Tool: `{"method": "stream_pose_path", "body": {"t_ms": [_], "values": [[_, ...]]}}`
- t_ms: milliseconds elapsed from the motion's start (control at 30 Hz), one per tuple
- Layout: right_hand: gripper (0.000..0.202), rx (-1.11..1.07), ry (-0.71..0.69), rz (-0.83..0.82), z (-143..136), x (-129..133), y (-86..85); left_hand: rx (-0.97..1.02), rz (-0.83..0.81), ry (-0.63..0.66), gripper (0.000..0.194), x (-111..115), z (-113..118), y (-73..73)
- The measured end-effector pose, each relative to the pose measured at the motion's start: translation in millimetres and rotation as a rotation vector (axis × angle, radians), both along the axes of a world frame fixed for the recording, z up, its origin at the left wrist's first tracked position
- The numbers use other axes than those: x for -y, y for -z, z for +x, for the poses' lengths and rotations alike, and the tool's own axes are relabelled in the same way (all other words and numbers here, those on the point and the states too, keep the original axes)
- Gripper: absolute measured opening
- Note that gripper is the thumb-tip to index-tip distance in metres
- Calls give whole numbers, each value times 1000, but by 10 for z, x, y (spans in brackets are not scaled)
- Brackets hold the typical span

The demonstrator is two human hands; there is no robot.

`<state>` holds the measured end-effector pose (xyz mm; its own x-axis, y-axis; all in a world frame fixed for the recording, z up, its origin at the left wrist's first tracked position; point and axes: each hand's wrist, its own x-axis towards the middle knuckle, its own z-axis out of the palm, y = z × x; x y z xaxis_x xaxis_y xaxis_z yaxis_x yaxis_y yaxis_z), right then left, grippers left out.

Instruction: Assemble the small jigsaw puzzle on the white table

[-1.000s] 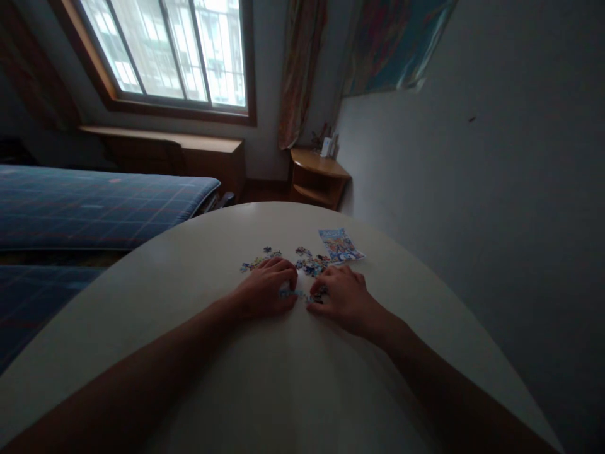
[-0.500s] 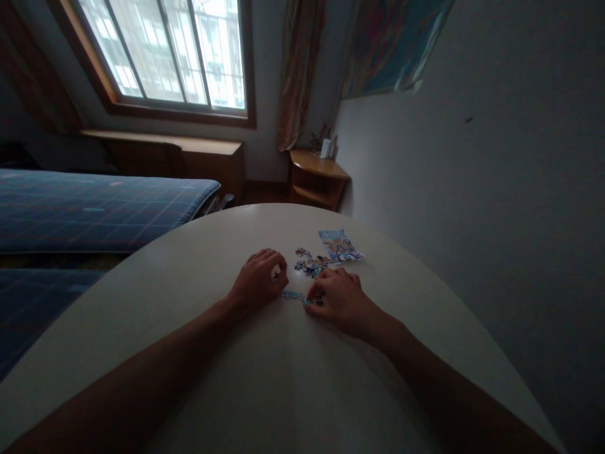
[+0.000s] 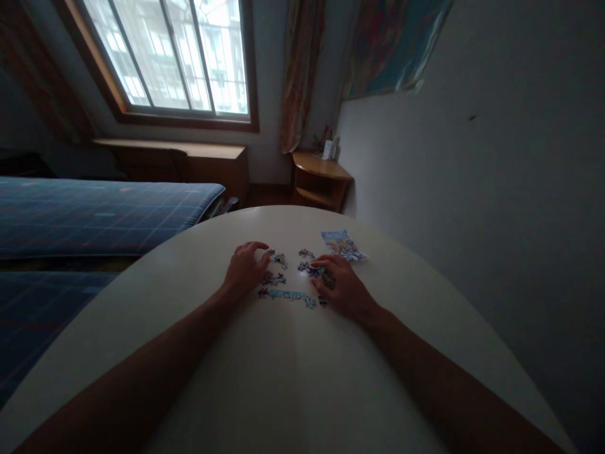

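Note:
On the white round table (image 3: 283, 353), a joined strip of light-blue puzzle pieces (image 3: 287, 294) lies between my forearms. My left hand (image 3: 246, 268) rests left of some loose pieces (image 3: 280, 259), its thumb and fingers apart and nothing visible between them. Another small group of pieces (image 3: 274, 278) sits beside its thumb. Over the right-hand pile of pieces (image 3: 306, 267) is my right hand (image 3: 341, 282), fingers apart and touching or hovering over the pile. It partly covers that pile. A colourful printed sheet (image 3: 343, 244) lies beyond my right hand.
A bed with a blue plaid mattress (image 3: 104, 217) stands to the left of the table. Beyond are a long wooden desk (image 3: 203, 150) and a small corner shelf (image 3: 321, 165). A bare wall (image 3: 463, 189) runs along the right.
My left hand has moved left, uncovering pieces and the strip's left end. My right hand has moved slightly up and right, from the strip's right end to the pile, and its fingers have spread.

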<state>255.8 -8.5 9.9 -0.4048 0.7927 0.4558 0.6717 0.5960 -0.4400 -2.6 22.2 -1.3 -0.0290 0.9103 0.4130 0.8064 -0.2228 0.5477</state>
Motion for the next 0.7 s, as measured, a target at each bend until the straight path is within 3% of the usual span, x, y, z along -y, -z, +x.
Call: {"method": "stream_pose_path", "body": {"t_ms": [167, 333, 367, 500, 700], "values": [[47, 141, -67, -29, -19, 36, -29, -4, -73, 98, 37, 18, -173, -77], [51, 201, -91, -77, 9, 35, -45, -119, -174, 461, 67, 159, -492, -159], [53, 207, -114, -82, 15, 36, -50, -143, -164, 485, 72, 175, -525, -153], [60, 194, -159, -90, 25, 39, -65, -248, -132, 502, 80, 157, -527, -80], [49, 150, -71, -98, 6, -6, -12, -216, -105, 372, 63, 59, -469, 9]]}}
